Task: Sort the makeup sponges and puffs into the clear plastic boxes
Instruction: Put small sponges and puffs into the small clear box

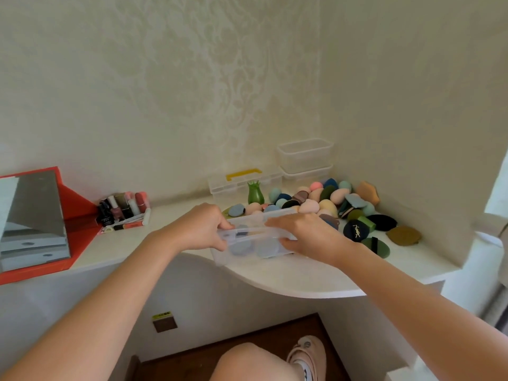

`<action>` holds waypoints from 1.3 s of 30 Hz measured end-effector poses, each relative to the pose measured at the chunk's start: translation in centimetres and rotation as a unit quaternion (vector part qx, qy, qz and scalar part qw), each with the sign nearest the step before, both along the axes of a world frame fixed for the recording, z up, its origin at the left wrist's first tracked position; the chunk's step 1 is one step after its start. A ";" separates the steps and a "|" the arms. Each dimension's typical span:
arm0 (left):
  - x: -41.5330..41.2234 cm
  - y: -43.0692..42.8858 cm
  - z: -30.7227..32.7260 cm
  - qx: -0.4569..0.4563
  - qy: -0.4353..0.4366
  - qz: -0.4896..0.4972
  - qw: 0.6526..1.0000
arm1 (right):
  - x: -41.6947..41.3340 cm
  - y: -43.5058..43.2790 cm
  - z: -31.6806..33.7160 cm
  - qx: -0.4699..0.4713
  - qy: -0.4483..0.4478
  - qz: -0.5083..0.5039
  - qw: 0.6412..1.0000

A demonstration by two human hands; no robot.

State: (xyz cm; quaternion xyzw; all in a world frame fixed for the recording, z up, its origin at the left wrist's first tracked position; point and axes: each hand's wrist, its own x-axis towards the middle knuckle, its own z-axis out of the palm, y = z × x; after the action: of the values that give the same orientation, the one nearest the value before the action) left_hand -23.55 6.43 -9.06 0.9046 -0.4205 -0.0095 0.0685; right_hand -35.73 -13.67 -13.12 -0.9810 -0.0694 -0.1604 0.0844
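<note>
Clear plastic box (247, 258) sitting at surface (302, 281) edge, holding bluish flat puffs (265, 247). Left hand (202, 226) gripping its left end, right hand (309, 237) its right end, both curling over rim, likely steadying or closing it. Unsorted sponge pile (316, 199) lying just behind box; empty stacked boxes (305, 158) farther behind.

Nearest clear box (233, 259) with bluish puffs (265, 247) inside; colourful sponge pile (324, 199) behind; empty boxes (305, 156) beyond.
</note>
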 end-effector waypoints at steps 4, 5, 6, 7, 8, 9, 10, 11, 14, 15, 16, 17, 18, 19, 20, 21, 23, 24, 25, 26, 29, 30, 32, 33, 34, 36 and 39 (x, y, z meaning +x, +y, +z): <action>0.7 -0.3 0.8 -0.012 0.059 0.004 0.998 | 0.4 -0.7 -1.1 0.105 -0.030 -0.009 0.994; 0.8 -0.3 1.1 -0.021 0.074 0.009 0.997 | 0.6 -1.0 -1.4 0.131 -0.033 -0.010 0.991; 0.9 -0.3 1.5 -0.027 0.080 0.009 0.996 | 0.9 -1.1 -1.6 0.154 -0.036 -0.011 0.987; 1.0 -0.3 1.7 -0.032 0.081 0.009 0.996 | 1.0 -1.3 -1.8 0.173 -0.041 -0.013 0.984; 1.3 -0.3 1.9 -0.039 0.077 0.007 0.996 | 1.2 -1.5 -2.0 0.182 -0.048 -0.019 0.982; 1.6 -0.3 2.0 -0.048 0.073 0.009 0.996 | 1.1 -1.5 -2.1 0.181 -0.062 -0.031 0.981; 2.0 -0.3 2.1 -0.062 0.072 0.017 0.995 | 1.0 -1.5 -2.3 0.174 -0.077 -0.043 0.981; 2.4 -0.3 2.2 -0.088 0.082 0.031 0.992 | 0.8 -1.5 -2.6 0.168 -0.093 -0.047 0.980; 4.0 -0.5 2.4 -0.204 0.148 0.078 0.964 | 0.3 -1.5 -3.6 0.175 -0.128 -0.039 0.976; 4.7 -0.6 2.2 -0.246 0.169 0.094 0.950 | 0.3 -1.7 -4.0 0.166 -0.135 -0.035 0.976; 5.3 -0.9 1.8 -0.291 0.193 0.109 0.931 | 0.5 -1.9 -4.3 0.151 -0.141 -0.031 0.978; 5.8 -1.3 1.3 -0.343 0.218 0.124 0.905 | 0.7 -2.2 -4.6 0.137 -0.147 -0.027 0.979; 6.2 -1.8 0.8 -0.394 0.234 0.139 0.878 | 1.0 -2.5 -4.9 0.127 -0.155 -0.018 0.980; 6.6 -2.4 0.2 -0.434 0.234 0.161 0.855 | 1.3 -2.7 -5.2 0.121 -0.160 -0.007 0.980; 6.9 -3.1 -0.4 -0.462 0.223 0.187 0.838 | 1.5 -2.9 -5.4 0.120 -0.161 0.001 0.980; 7.5 -3.5 -1.1 -0.482 0.218 0.214 0.821 | 1.7 -2.9 -5.6 0.119 -0.157 0.003 0.980; 8.4 -4.3 -2.5 -0.500 0.234 0.263 0.791 | 2.0 -2.9 -5.7 0.104 -0.158 0.003 0.982; 8.6 -4.6 -3.2 -0.493 0.236 0.288 0.786 | 2.1 -2.9 -5.8 0.091 -0.162 0.002 0.983; 8.7 -4.8 -3.8 -0.475 0.220 0.313 0.793 | 2.1 -2.9 -5.8 0.080 -0.166 -0.001 0.983; 8.6 -4.9 -4.4 -0.450 0.192 0.333 0.806 | 2.0 -2.9 -5.7 0.073 -0.171 -0.001 0.983; 8.4 -5.1 -5.4 -0.421 0.134 0.353 0.824 | 1.8 -2.8 -5.7 0.063 -0.173 0.010 0.983; 8.5 -5.1 -5.5 -0.420 0.127 0.354 0.826 | 1.7 -2.9 -5.7 0.063 -0.170 0.010 0.983; 8.8 -4.9 -5.4 -0.427 0.128 0.341 0.828 | 1.7 -3.0 -5.5 0.064 -0.155 0.003 0.986; 9.0 -4.7 -5.4 -0.436 0.131 0.331 0.827 | 1.8 -3.1 -5.3 0.068 -0.143 0.000 0.987; 9.2 -4.4 -5.2 -0.448 0.129 0.320 0.825 | 2.0 -3.2 -5.0 0.074 -0.125 0.000 0.989; 9.7 -3.8 -4.7 -0.465 0.119 0.301 0.824 | 2.4 -3.5 -4.0 0.087 -0.076 0.001 0.993; 10.1 -3.1 -3.2 -0.528 0.166 0.260 0.791 | 2.6 -3.7 -1.8 0.111 -0.061 -0.008 0.992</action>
State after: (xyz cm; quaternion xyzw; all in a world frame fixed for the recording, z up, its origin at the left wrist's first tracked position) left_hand -13.49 3.33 -12.22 0.7874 -0.0914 0.0826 0.6040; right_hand -33.11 -17.35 -14.97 -0.9544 -0.0487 -0.2275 0.1871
